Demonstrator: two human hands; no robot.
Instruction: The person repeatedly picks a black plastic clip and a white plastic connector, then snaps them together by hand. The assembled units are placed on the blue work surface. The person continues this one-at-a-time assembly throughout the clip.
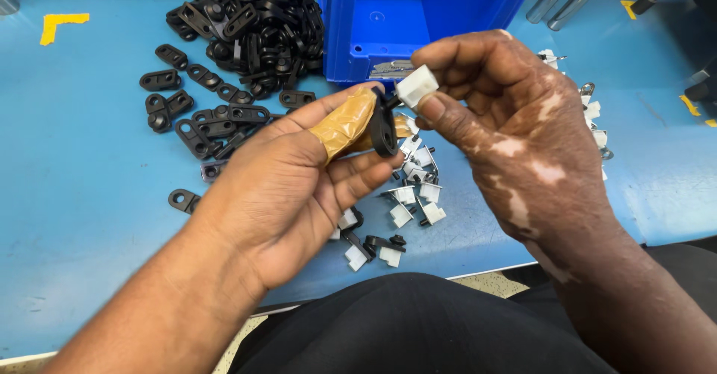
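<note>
Left hand point(299, 187) is pinching a flat black plastic bracket with a rounded end point(384, 129) between thumb and fingers, held above the near edge of the blue work table point(75, 195). The thumb is wearing a tan rubber finger cot point(345, 124). Grip is closing narrowly on the bracket's flat faces; the bracket is standing edge-on to the camera, long axis running roughly up and down.

Right hand point(515, 127) is holding a small white plastic block clip point(416, 86) between thumb tip and forefinger, a tight pinch. The clip is sitting just up and to the right of the bracket's upper end, nearly touching it; whether the two are actually meeting I cannot tell. The right hand is the nearer one to the clip, the left to the bracket, and the two parts are facing each other across a very small gap.

Around them:
- A heap of matching black brackets point(254, 26) is lying toward the far left of the table, with loose ones point(198, 120) spreading nearer.
- A scatter of small white-and-black assembled clips point(407, 195) is lying under the hands near the front edge.
- A blue plastic bin point(418, 15) is standing at the far edge, middle.
- More white clips point(594, 112) are lying to the right, partly hidden behind the right hand.
</note>
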